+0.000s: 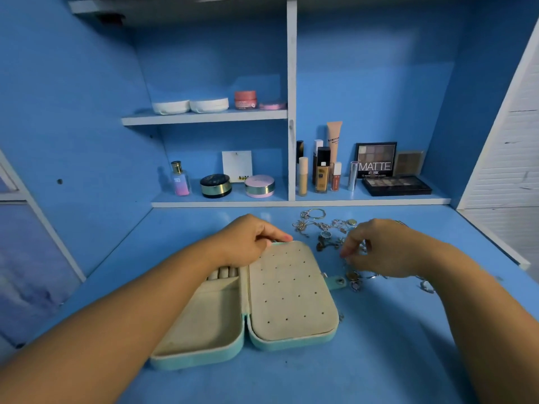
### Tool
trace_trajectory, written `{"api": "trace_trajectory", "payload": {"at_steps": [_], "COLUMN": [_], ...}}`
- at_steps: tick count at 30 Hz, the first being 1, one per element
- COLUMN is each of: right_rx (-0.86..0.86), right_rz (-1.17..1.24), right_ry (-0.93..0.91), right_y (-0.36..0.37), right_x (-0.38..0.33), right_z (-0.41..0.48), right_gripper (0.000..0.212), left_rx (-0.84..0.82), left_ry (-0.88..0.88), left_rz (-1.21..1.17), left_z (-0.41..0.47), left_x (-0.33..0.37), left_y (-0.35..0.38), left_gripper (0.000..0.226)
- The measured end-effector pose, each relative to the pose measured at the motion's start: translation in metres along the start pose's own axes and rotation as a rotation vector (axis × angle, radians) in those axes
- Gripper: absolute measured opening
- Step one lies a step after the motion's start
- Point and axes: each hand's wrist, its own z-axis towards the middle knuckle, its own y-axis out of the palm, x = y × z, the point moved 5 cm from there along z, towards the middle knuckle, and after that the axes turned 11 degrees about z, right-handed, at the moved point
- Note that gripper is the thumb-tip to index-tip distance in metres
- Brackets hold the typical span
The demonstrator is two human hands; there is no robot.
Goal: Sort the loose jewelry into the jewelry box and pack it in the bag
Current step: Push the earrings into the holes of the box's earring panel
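On the back shelf a white card (236,166) reads "NUD", the rest hidden; farther right a dark eyeshadow box (375,160) says "MATTE". On the blue desk (379,345) a mint-green jewelry box (285,290) lies open flat, cream-lined, with ring rolls on its left half and a hole-dotted panel on its right. The left hand (245,240) grips its far edge. The right hand (379,247) is curled over the loose jewelry (323,228); whether it holds a piece, I cannot tell.

Mint jewelry box (262,301) lies open; loose jewelry (326,231) just right.
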Motion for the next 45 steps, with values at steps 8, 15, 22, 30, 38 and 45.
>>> {"api": "trace_trajectory", "payload": {"at_steps": [8,15,22,30,38,45], "right_rx": [-0.090,0.190,0.139,0.287,0.294,0.341], "right_rz": [-0.019,0.131,0.165,0.062,0.130,0.246], "right_ry": [0.065,-0.135,-0.305,-0.103,-0.038,0.057], "right_y": [0.008,0.003,0.038,0.030,0.037,0.041], "right_x": [0.003,-0.026,-0.050,-0.019,-0.024,-0.024], "right_z": [0.002,0.003,0.009,0.022,0.022,0.020], "right_gripper": [0.011,0.010,0.008,0.021,0.015,0.016], "left_rx": [-0.014,0.055,0.201,0.183,0.182,0.142], "left_ry": [0.031,-0.028,0.070,0.227,0.260,0.266], "left_rz": [0.098,0.181,0.051,0.156,0.069,-0.138], "left_z": [-0.002,-0.027,-0.034,-0.036,-0.029,-0.023], "left_x": [0.012,0.001,0.002,0.027,0.030,0.022], "left_y": [0.005,0.002,-0.001,0.008,0.015,0.012], "left_gripper": [0.041,0.038,0.029,0.031,0.027,0.005]}}
